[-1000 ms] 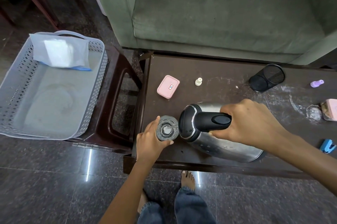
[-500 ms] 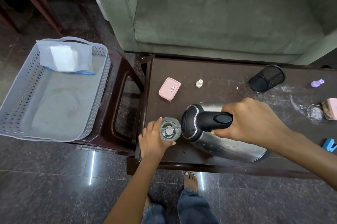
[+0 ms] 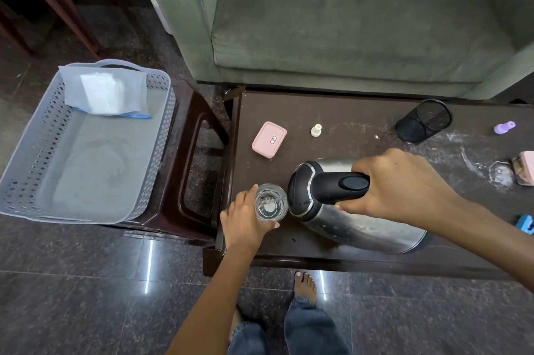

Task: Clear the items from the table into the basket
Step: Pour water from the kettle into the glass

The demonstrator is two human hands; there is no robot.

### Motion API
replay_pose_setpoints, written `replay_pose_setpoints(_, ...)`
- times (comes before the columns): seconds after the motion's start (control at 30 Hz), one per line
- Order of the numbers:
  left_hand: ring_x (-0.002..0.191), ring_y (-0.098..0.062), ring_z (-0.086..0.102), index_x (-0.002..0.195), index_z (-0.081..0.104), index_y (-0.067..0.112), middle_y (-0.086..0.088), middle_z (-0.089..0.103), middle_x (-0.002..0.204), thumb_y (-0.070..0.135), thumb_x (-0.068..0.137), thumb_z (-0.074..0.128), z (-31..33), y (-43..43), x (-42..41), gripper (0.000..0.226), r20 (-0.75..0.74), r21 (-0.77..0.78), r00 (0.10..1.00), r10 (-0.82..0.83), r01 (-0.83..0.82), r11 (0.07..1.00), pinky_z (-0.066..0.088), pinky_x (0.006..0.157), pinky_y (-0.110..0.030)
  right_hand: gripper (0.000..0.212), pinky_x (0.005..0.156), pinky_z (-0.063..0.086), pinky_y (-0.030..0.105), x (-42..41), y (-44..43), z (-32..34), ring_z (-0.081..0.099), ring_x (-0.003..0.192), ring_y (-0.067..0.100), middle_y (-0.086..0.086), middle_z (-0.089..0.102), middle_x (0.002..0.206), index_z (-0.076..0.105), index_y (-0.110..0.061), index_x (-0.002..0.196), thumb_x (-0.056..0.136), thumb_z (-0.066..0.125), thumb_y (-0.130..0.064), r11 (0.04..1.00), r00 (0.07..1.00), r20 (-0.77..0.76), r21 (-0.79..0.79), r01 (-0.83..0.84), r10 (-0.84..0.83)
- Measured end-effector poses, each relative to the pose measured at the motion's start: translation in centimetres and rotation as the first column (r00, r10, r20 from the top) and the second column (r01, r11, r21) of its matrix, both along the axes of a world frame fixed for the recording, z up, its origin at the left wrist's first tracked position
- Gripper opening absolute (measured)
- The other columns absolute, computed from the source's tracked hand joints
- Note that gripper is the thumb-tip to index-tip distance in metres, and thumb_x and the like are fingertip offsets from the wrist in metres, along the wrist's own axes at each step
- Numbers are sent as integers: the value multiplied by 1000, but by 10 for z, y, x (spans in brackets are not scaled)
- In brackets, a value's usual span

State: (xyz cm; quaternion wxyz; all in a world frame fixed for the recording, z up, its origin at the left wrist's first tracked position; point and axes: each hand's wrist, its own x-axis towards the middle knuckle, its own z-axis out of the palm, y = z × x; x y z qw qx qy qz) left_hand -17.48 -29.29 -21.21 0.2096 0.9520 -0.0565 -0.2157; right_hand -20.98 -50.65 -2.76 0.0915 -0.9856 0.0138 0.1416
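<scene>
My right hand (image 3: 404,184) grips the black handle of a steel kettle (image 3: 361,227), tilted with its spout over a clear glass (image 3: 271,206). My left hand (image 3: 245,221) holds that glass at the dark table's (image 3: 332,112) front left corner. A thin stream of water runs from the spout into the glass. On the table also lie a pink box (image 3: 269,139), a small white cap (image 3: 316,130) and a black mesh cup (image 3: 423,121) on its side. The grey basket (image 3: 156,158) sits on a stool to the left, with a white pouch (image 3: 105,93) in it.
At the table's right end are a purple piece (image 3: 504,127), a pink item (image 3: 526,167) and a blue one (image 3: 524,223). A green sofa (image 3: 346,22) stands behind the table. The dark stool (image 3: 199,152) under the basket touches the table's left side. My feet are below the table edge.
The view has shifted slightly down and right. Both hands keep their grips, and the kettle stays tilted at the glass with water now visibly running in.
</scene>
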Motion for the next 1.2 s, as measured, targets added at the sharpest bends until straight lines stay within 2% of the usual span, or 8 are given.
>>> replay_pose_setpoints(0.17,122,-17,49,141,31,27,6,47,135,50,56,80,1,0,0,101,16,10,1000,-7,7,1000,33,99,-38,44,50,28,28,0,1,2,44,54,28,-7,38,47,35,-21,48,61,65,-51,1000,1000,1,-1,2,-2)
replay_pose_setpoints(0.43,121,-11,49,141,31,26,7,47,135,48,58,80,-1,1,0,99,21,-26,1000,-8,8,1000,28,104,-35,46,45,23,26,-3,-1,8,41,51,27,-7,36,45,32,-21,46,60,66,-50,1000,1000,16,5,-5,5)
replay_pose_setpoints(0.7,122,-10,49,141,31,27,7,46,135,50,59,78,-1,1,0,98,30,2,999,-15,15,1000,21,109,-38,47,47,26,28,-5,-1,14,37,47,22,-5,36,45,33,-20,47,61,67,-48,1000,1000,5,-10,16,-16)
replay_pose_setpoints(0.93,124,-11,47,142,30,26,6,45,137,48,60,79,-1,1,-1,97,22,-7,1000,-8,8,1000,20,112,-41,42,44,22,25,-4,0,16,42,51,26,-4,39,46,39,-18,49,60,66,-48,1000,1000,10,-9,1,-1)
replay_pose_setpoints(1.2,123,-11,48,142,30,25,5,45,137,48,60,79,-2,0,-1,97,22,0,1000,-11,11,1000,19,112,-40,45,43,20,24,-4,3,18,38,46,22,-5,37,44,34,-18,46,60,67,-45,1000,1000,11,-7,5,-5)
